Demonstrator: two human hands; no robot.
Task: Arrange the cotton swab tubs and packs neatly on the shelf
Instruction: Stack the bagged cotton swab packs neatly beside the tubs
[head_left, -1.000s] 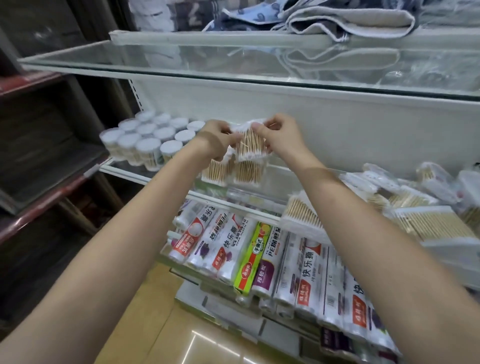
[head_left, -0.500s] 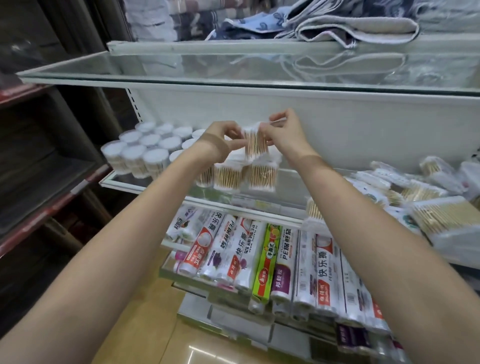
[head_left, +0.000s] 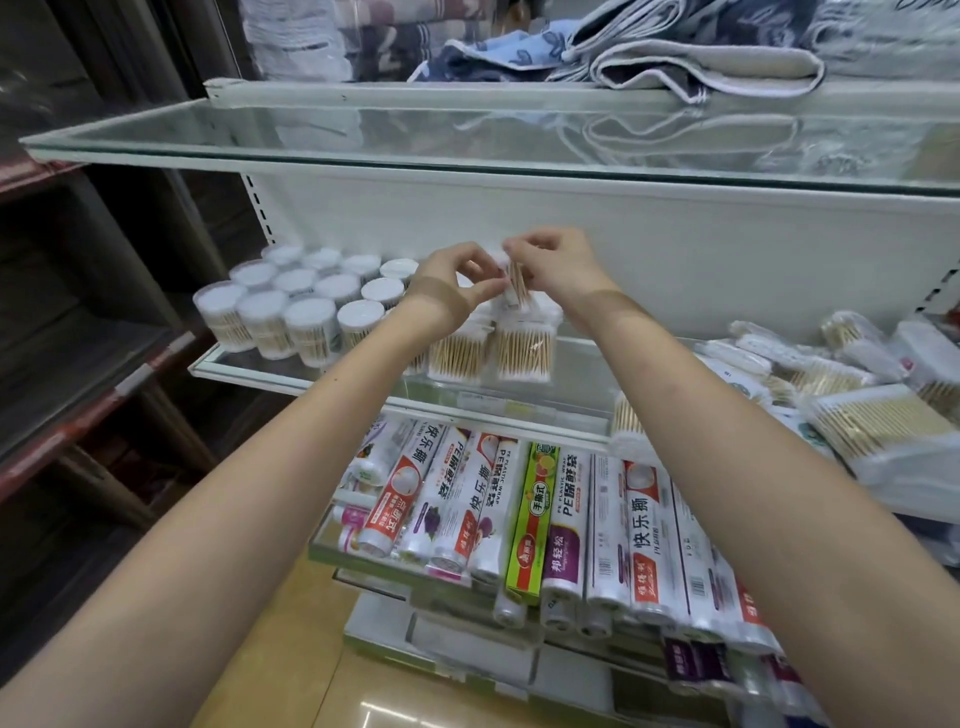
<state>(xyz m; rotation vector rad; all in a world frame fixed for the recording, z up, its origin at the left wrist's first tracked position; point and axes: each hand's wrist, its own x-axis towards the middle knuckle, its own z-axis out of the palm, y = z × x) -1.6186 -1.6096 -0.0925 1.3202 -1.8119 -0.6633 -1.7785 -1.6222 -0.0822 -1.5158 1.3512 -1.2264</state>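
1. Both hands meet above the middle glass shelf (head_left: 311, 375), holding one small cotton swab pack (head_left: 516, 283) between them.
2. The left hand (head_left: 451, 293) has its fingers curled, thumb and forefinger pinching the pack's left edge.
3. The right hand (head_left: 558, 267) has its fingers bent and clamped on the pack's top right.
4. The held pack stands upright, just above two standing packs (head_left: 491, 352) at the shelf's front edge.
5. A cluster of round cotton swab tubs (head_left: 291, 306) stands in rows at the shelf's left end.
6. Loose swab packs (head_left: 852, 395) lie piled on the shelf's right side.
7. Cling-film rolls (head_left: 545, 519) fill the shelf below.
8. Folded towels (head_left: 675, 57) lie above the top glass shelf.
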